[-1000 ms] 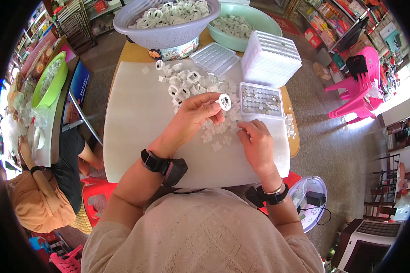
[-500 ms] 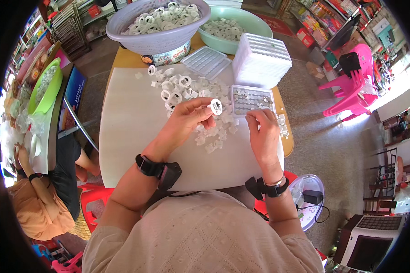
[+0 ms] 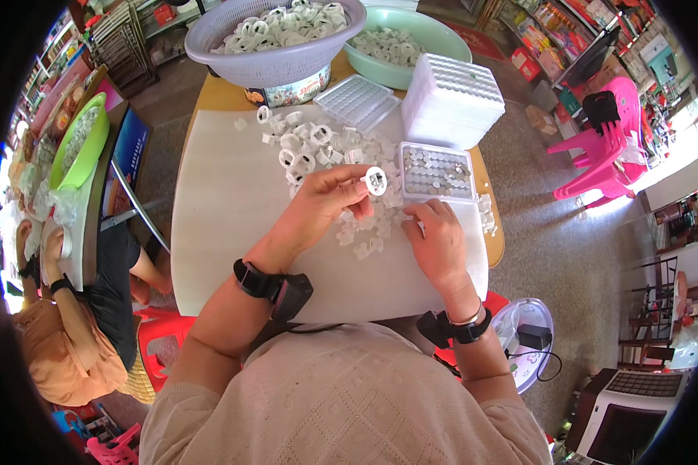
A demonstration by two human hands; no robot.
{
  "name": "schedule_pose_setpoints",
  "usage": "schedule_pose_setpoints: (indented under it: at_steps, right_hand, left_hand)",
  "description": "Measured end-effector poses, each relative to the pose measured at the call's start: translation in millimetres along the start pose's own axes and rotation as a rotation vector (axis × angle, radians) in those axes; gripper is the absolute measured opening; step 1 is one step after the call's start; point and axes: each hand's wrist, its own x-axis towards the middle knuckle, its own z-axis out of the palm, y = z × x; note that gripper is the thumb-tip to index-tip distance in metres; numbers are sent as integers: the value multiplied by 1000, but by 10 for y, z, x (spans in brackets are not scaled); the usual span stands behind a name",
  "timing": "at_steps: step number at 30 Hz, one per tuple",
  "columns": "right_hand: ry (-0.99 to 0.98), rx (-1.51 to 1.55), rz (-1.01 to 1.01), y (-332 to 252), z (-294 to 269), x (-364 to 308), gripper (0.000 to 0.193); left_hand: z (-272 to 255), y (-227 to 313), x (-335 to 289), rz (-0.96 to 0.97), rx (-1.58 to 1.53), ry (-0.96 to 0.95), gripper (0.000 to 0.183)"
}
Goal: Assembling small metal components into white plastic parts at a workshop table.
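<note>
Over the middle of the table, my left hand (image 3: pixel 323 203) pinches a small round white plastic part (image 3: pixel 376 181) with a dark square opening facing up. My right hand (image 3: pixel 440 246) is lower and to the right, its fingers curled together at the edge of a scatter of small translucent plastic pieces (image 3: pixel 364 236); anything at its fingertips is too small to make out. Just beyond it lies a clear compartment tray (image 3: pixel 442 198) with small metallic-looking pieces in its rows. Loose white ring-shaped parts (image 3: pixel 293 147) are heaped beyond my left hand.
A purple basket (image 3: pixel 275 68) of white parts sits on a printed tub (image 3: pixel 291 93) at the back. Beside it are a green basin (image 3: pixel 450 50), a flat tray (image 3: pixel 357 101) and a tall tray stack (image 3: pixel 454 101). At left, a person (image 3: pixel 70 341) works at another table.
My right hand has moved down and slightly left, from the tray's near edge to the translucent pieces. My left hand still holds the round white part, almost unmoved.
</note>
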Motion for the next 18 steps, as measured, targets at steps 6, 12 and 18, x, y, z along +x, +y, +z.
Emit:
schedule_pose_setpoints:
  at_steps: [6,12,18]
  right_hand:
    - [-35,135,96,-44,26,-43,12]
    - [-38,210,-66,38,-88,-166,16]
    - [65,36,-92,35,-244,-298,16]
  left_hand:
    - [0,-9,-10,-2,-36,17,33]
    - [14,-12,-12,0,-38,11,34]
    - [-2,-7,-14,4,-35,8,35]
